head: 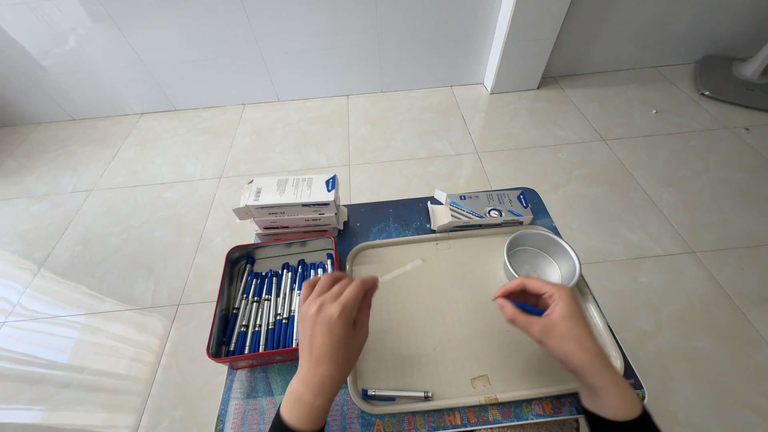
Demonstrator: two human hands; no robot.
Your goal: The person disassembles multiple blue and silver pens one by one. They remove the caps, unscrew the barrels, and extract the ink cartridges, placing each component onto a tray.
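Note:
My left hand (334,316) pinches the near end of a thin clear pen tube (402,270) that lies slanted over the beige tray (436,320). My right hand (552,320) grips a small blue pen part (526,307) just below a round metal bowl (542,257) at the tray's far right corner. A silver pen barrel with a blue tip (396,394) rests at the tray's near edge. Left of the tray stands a red tin (224,316) holding several blue pens (272,308).
White pen boxes (290,204) are stacked behind the tin. An opened white box (478,210) lies behind the tray on the dark blue table top (392,216). Pale tiled floor surrounds the table, and a grey fan base (732,76) sits far right.

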